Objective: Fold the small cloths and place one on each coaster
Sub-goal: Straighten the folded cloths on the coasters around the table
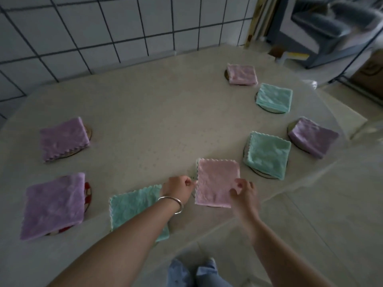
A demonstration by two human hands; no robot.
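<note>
A folded pink cloth (216, 180) lies near the table's front edge. My left hand (178, 188), with a bangle on the wrist, pinches its left edge. My right hand (243, 192) pinches its right edge. A folded green cloth (132, 206) lies to the left under my left forearm. Two purple cloths (63, 138) (55, 205) rest on coasters at the left; the nearer coaster (88, 191) is red and white. At the right, a pink cloth (242, 73), two green cloths (274, 97) (267, 155) and a purple cloth (313, 136) each cover a round coaster.
The table (145, 112) wears a pale cloth under clear plastic that hangs over the right edge (331, 162). A tiled wall (103, 27) stands behind it. A dark metal rack (331, 27) is at the back right. My legs (194, 273) show below the front edge.
</note>
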